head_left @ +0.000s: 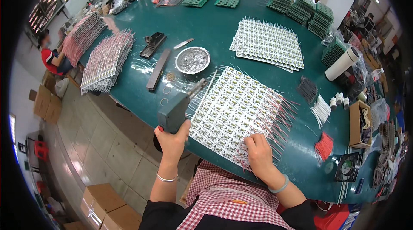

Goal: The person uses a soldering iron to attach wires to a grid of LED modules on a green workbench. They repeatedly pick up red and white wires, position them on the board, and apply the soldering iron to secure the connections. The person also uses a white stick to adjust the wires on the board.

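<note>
My left hand (173, 144) is wrapped round the handle of a dark green soldering gun (173, 108). The metal tip of the gun points up and right, at the left edge of a white circuit board panel (230, 111). This panel lies flat before me, with rows of small greenish parts. Red and white wires (277, 120) stick out along its right side. Over the panel's near right part, my right hand (260, 152) has its fingers curled and pressed together. Whatever they pinch is too small to make out.
A metal bowl (177, 65) of silvery bits stands beyond the gun, near a dark flat bar (158, 69) and a black stapler-like tool (152, 44). More wired panels (107, 62) are stacked left, others (269, 42) behind. Rightward lie wire bundles (323, 147) and a white thermos (342, 64).
</note>
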`<action>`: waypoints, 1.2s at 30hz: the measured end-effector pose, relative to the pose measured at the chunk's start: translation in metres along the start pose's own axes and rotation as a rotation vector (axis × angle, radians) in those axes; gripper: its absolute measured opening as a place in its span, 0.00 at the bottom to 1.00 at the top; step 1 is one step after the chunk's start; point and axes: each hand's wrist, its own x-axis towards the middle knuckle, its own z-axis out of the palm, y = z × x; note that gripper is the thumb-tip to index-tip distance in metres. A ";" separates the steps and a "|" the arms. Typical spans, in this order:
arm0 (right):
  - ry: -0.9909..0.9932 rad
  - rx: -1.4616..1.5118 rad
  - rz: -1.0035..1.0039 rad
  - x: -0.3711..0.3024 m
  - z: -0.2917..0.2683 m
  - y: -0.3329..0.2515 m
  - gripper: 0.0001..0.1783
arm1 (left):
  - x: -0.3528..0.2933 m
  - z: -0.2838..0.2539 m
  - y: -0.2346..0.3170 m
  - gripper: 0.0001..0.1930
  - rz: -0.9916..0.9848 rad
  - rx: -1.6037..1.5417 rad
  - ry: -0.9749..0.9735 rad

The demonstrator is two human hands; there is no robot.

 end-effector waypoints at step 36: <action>-0.468 -0.829 0.042 -0.034 -0.094 0.123 0.05 | -0.079 -0.027 -0.004 0.10 -0.268 -0.183 -0.098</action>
